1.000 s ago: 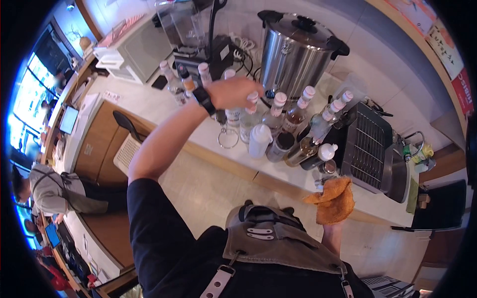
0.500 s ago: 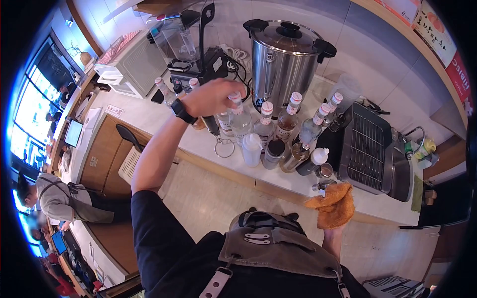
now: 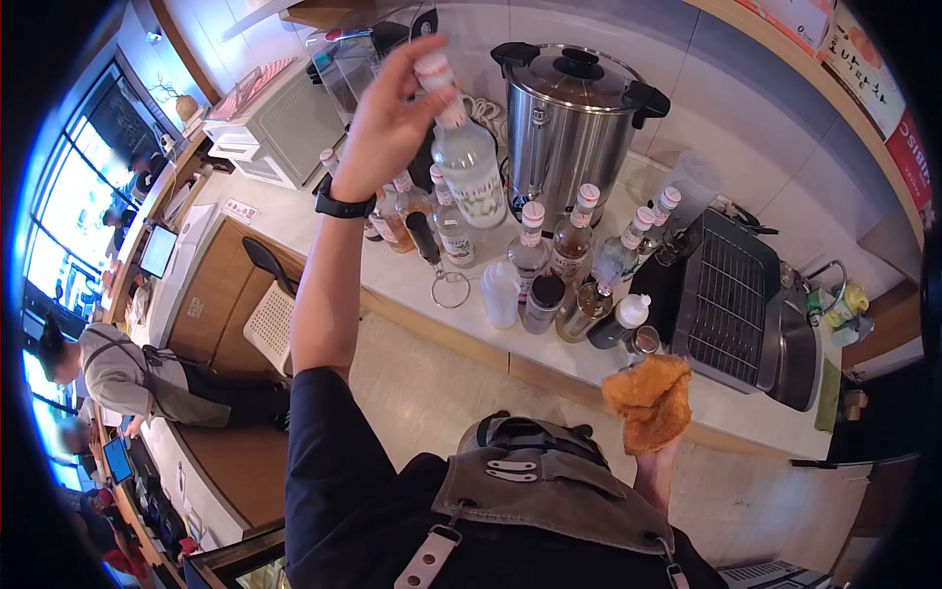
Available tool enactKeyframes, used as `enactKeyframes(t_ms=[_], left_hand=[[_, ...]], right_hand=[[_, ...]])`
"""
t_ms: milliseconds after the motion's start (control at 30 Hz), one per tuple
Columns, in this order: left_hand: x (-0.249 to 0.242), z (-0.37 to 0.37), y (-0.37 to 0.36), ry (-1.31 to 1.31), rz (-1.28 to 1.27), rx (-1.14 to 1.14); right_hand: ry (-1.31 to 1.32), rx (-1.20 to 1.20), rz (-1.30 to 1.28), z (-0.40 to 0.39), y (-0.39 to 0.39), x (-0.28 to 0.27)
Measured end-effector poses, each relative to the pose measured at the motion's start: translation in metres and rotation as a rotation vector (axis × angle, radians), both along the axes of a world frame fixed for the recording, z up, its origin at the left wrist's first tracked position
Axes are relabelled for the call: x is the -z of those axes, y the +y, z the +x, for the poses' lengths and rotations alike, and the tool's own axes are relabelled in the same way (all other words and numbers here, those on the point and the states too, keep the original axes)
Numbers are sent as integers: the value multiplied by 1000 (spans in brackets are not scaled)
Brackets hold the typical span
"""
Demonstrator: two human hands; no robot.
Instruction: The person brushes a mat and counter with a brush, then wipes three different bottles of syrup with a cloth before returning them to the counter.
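Note:
My left hand [image 3: 397, 118], with a black watch on its wrist, grips a clear syrup bottle [image 3: 473, 177] by its capped neck. The bottle hangs slightly tilted above the counter. An orange cloth [image 3: 650, 402] covers most of my right hand [image 3: 659, 459], which holds it in front of the counter edge. Below the raised bottle, several syrup bottles [image 3: 572, 236] stand upright on the counter. A white squeeze bottle [image 3: 500, 294], a dark-lidded jar [image 3: 544, 302] and a black-handled tool with a metal ring [image 3: 424, 240] are close by.
A steel urn [image 3: 564, 137] stands behind the bottles. At the right are a dish rack [image 3: 728, 304] and a sink [image 3: 800, 363]. A white microwave [image 3: 270, 128] and a blender [image 3: 339, 74] are at the left. Another person [image 3: 128, 368] stands at the far-left counter.
My left hand has lifted the clear syrup bottle from among the others, up off the counter. My right hand, still with the orange cloth, has barely moved.

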State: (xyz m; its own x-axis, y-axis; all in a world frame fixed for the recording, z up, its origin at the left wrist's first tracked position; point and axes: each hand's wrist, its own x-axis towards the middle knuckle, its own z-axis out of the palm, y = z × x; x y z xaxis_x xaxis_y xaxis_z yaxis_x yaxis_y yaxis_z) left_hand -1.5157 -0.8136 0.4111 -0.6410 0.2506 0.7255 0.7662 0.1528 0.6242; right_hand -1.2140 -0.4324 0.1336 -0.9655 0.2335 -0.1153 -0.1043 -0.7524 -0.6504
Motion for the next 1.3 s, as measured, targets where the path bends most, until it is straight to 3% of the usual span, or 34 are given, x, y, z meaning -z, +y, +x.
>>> enactKeyframes(t_ms=[133,167,233,333,367,500,567,600,633,733,767,867,900,967,1067,1100,1167,1233,1300], left_hand=[[-43,33,19,232,237,-121],[-54,42,17,270,261,-89],[-83,71,32,620,256,-165],[-107,143,48,707,279,-126],[-112,165,54,748,287,-129],[-64,265,69,563,224,-297],[-20,306,103,457,408,-419],[-6,324,118,392,524,-383],[7,344,129,328,576,-480],[44,413,129,238,697,-684],[56,438,130,207,743,-759],[79,529,148,211,894,-915],[84,560,157,251,940,-948],[92,624,176,371,1003,-1002],[89,712,230,556,971,-1254],[91,742,250,596,927,-1329],[92,793,296,693,841,-1499],[95,836,341,793,765,-1632],[94,875,395,884,684,-1740]], right_hand=[[-19,-58,5,0,4,-20],[84,-113,45,-1,4,-31],[296,-239,117,-9,2,-51],[386,-376,290,-37,3,-68],[425,-411,214,-49,1,-72],[486,-616,-132,-81,-40,-71],[942,-631,535,-85,-69,-99],[938,-896,405,-73,-88,-113],[889,-1153,294,-61,-108,-126],[739,-1725,307,-24,-120,-122],[707,-1914,298,-18,-130,-99],[343,-2456,-73,45,-151,-30],[231,-2621,-427,89,-145,-42],[-340,-2875,-868,155,-127,-59],[-494,-2942,-822,214,-89,-58],[-151,-2941,-665,226,-80,-69],[278,-2945,-182,239,-70,-72],[709,-2873,135,269,-47,-95],[1036,-2762,256,309,-23,-104]])
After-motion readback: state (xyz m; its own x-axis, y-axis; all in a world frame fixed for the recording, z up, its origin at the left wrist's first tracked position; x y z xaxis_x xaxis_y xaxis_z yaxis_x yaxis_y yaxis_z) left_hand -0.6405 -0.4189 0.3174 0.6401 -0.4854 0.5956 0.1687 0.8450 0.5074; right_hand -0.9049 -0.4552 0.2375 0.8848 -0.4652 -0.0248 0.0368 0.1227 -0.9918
